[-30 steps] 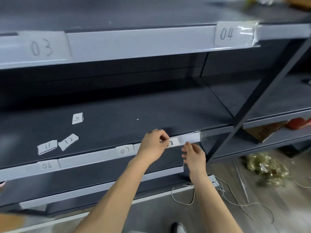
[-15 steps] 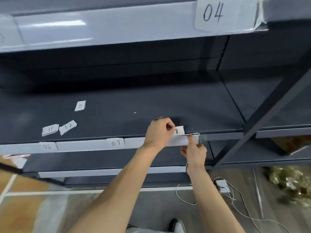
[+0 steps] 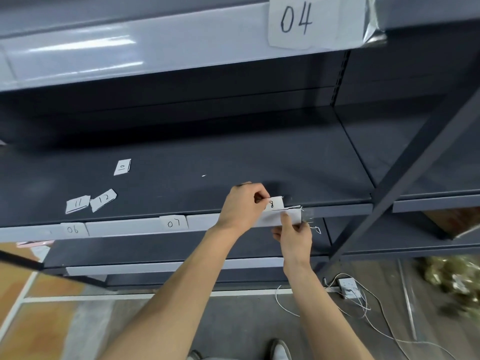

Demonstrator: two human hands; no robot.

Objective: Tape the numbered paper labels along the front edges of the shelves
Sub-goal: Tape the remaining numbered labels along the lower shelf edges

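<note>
Two bare forearms rise from the bottom edge of the frame, past a grey shoe (image 3: pixel 281 350) and, at lower right, white cables (image 3: pixel 363 307) trailing across the floor to a power strip (image 3: pixel 349 287). Right of centre both hands meet at the pale front strip (image 3: pixel 130 226) of the middle shelf (image 3: pixel 207 157). The right hand (image 3: pixel 294 236) sits lower, with its thumb laid on the strip's face and its fingers curled under the lip, so it pinches the strip. Whether tape lies under the thumb cannot be told. A second ago this hand hung just below the strip. The left hand (image 3: pixel 241 206) is just above and to the left, thumb and forefinger pinched on the left end of a paper label (image 3: pixel 274 203). That label pokes out to the right of the fingers, directly over the right thumb. Only "8" can be read on it, as in the earlier frames. A clear glossy film (image 3: pixel 309 213) shows just right of it. Further left along the strip sit labels "07" (image 3: pixel 174 222) and "06" (image 3: pixel 72 229). Loose on the dark deck behind, at centre left, lie "11" (image 3: pixel 78 203) and "12" (image 3: pixel 104 200) touching, with "10" (image 3: pixel 122 167) apart beyond them. At upper right, on the shelf above, a larger label reads "04" (image 3: pixel 296 20), nearer the top edge than half a second ago.
</note>
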